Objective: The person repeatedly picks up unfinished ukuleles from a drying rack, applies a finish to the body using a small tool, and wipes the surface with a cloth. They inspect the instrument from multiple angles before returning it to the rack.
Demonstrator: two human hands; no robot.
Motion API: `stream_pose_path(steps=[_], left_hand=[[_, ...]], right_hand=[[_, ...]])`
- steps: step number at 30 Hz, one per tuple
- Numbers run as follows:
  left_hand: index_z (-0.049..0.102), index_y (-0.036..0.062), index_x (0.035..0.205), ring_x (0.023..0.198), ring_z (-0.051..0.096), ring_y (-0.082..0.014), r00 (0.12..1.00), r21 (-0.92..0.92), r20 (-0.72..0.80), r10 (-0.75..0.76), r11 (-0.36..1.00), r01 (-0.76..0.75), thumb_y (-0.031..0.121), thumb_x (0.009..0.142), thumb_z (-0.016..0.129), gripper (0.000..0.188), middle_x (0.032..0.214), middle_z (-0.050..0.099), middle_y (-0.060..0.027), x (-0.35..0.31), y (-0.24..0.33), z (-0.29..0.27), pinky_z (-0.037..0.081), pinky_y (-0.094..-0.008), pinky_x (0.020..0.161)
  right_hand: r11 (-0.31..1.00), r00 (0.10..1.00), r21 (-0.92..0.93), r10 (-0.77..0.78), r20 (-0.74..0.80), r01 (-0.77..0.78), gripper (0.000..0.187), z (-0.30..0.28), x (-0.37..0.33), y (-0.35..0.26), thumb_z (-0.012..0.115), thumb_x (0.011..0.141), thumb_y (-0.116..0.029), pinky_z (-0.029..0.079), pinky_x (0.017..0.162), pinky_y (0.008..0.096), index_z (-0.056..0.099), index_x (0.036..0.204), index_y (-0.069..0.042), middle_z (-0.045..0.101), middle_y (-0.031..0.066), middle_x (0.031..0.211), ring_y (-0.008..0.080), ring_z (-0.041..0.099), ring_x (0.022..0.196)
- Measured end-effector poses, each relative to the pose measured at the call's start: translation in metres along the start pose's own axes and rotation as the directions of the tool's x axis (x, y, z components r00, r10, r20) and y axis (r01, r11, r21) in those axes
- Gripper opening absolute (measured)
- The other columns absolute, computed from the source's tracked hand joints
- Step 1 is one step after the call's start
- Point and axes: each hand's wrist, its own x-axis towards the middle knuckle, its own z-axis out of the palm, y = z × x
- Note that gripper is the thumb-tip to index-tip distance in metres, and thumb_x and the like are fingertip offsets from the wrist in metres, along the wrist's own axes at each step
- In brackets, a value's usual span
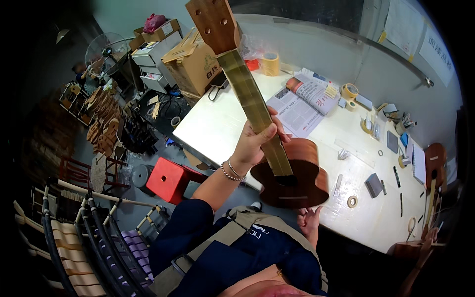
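Observation:
A brown wooden ukulele (292, 185) is held up in front of me, tilted, with its headstock (213, 24) at the top. The headstock has bare peg holes and no strings show. Tape covers the fretboard (250, 94). My left hand (256, 141) is wrapped round the neck just above the body, thumb across the taped front. Below the lower end of the body is my right hand (309, 222), its fingers curled. Whether it touches the ukulele or pinches something small I cannot tell.
The white table (217, 128) carries an open magazine (302, 106), tape rolls (270, 64), a grey block (373, 185) and a spatula (338, 185). At the right, another person's hand (429, 240) is by a second ukulele (434, 163). A red stool (170, 180) and racks stand left.

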Motion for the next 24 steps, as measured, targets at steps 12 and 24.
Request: stream_pose_path(steps=[12,24], left_hand=[[0.043,0.0016,0.113,0.070,0.052,-0.0102,0.962,0.511,-0.148,0.228,0.851,-0.123,0.003,0.081,0.056,0.034,0.079,0.053,-0.0019,0.022,0.024,-0.005,0.043,-0.0228,0.066],[0.037,0.0025,0.117,0.065,0.051,-0.0138,0.818,0.431,-0.217,0.533,0.804,-0.409,0.010,0.080,0.058,0.043,0.072,0.052,-0.0049,0.047,0.042,-0.051,0.043,-0.0299,0.071]], right_hand=[[0.971,0.999,-0.238,-0.028,-0.030,0.020,0.081,-0.003,0.008,0.001,0.013,0.079,-0.068,0.023,0.037,0.0213,0.033,0.125,-0.004,0.053,0.0198,0.109,0.0122,0.031,0.040],[0.952,0.990,-0.273,-0.134,0.043,0.141,0.079,-0.016,0.011,0.003,0.015,0.081,-0.066,0.024,0.038,0.0211,0.033,0.127,-0.004,0.051,0.0193,0.113,0.0108,0.033,0.043]])
